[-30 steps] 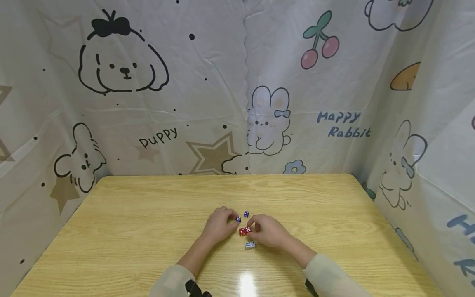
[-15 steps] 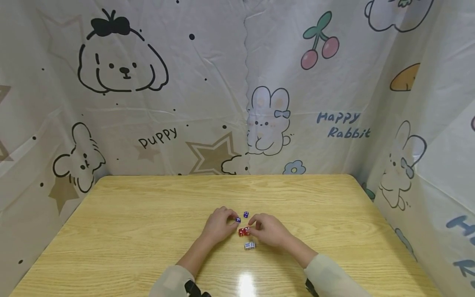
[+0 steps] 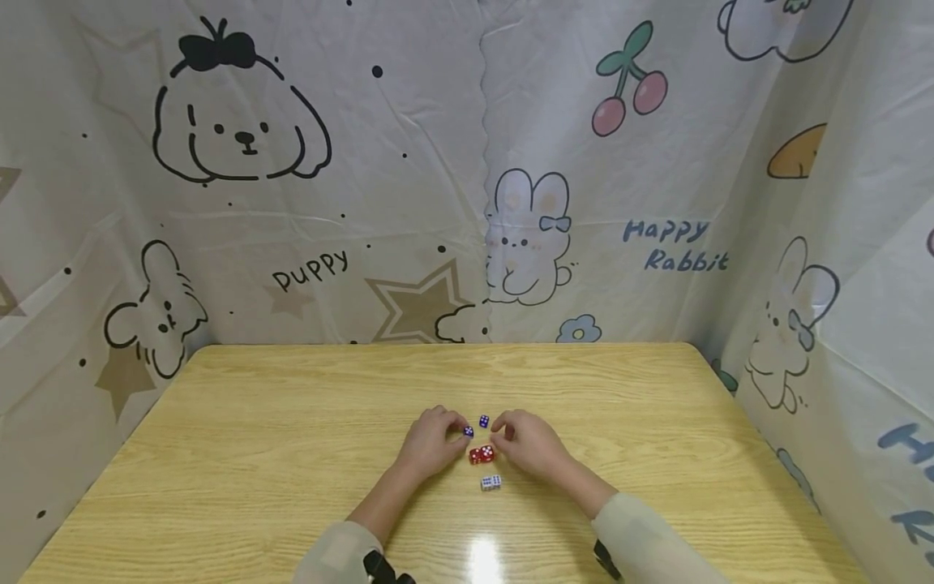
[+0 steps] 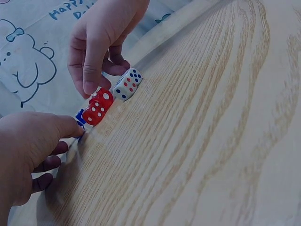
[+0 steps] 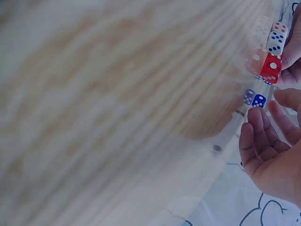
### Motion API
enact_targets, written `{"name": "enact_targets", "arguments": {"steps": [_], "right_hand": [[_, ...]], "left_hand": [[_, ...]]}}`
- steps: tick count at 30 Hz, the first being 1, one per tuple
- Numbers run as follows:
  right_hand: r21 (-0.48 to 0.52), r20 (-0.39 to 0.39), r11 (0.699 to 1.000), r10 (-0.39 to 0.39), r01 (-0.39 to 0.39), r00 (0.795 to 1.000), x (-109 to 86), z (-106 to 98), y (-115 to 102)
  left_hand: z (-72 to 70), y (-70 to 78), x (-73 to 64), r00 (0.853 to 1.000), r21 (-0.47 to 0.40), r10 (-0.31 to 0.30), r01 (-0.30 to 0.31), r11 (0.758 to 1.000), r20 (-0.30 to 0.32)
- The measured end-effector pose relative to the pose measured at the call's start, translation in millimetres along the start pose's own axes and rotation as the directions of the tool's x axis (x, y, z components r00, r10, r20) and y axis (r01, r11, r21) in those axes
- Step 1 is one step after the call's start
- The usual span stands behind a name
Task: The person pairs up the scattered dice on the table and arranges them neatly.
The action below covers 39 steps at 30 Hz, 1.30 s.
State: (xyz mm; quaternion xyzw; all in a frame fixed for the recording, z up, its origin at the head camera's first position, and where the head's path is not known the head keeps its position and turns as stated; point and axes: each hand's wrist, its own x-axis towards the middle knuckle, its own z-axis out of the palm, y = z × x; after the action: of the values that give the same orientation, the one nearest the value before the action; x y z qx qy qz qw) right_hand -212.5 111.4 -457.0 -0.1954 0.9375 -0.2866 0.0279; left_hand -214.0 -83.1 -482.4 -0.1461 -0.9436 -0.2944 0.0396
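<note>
My left hand (image 3: 432, 442) pinches a blue die (image 3: 469, 431) between thumb and forefinger at table level. A second blue die (image 3: 484, 422) sits a little farther back and to the right, apart from the first. My right hand (image 3: 531, 442) is just right of that second die, thumb and forefinger parted with nothing held between them. Two red dice (image 3: 481, 455) stand side by side nearer to me, and two white dice (image 3: 490, 483) touch each other in front of those. In the left wrist view my left fingers partly hide the pinched blue die.
The dice lie mid-table on a light wood-grain table (image 3: 306, 422). A patterned cloth (image 3: 409, 162) hangs behind the table and along its sides. A bright light reflection (image 3: 485, 560) shows near the front edge.
My right hand has let go of the right red die and moved slightly away from me, towards the far blue die. The left hand keeps its place.
</note>
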Motion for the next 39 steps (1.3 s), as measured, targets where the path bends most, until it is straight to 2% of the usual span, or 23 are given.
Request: {"name": "enact_targets", "arguments": {"steps": [13,24,39], "right_hand": [[-0.05,-0.029,0.997,0.057,-0.058,0.998,10.3,0.3,-4.6],[-0.007,-0.007,0.996,0.093,-0.093,0.996,17.3,-0.5,-8.1],[-0.016,-0.009,0.992,0.122,-0.122,0.992,22.7,0.5,-9.5]], "left_hand": [[-0.7,1.2,-0.2,1.0,-0.014,-0.004,0.004,1.0,-0.002],[0.3,-0.3,0.6,1.0,-0.02,0.008,-0.008,1.0,-0.008],[1.2,-0.5,0.6,1.0,-0.016,-0.007,0.007,1.0,-0.008]]}}
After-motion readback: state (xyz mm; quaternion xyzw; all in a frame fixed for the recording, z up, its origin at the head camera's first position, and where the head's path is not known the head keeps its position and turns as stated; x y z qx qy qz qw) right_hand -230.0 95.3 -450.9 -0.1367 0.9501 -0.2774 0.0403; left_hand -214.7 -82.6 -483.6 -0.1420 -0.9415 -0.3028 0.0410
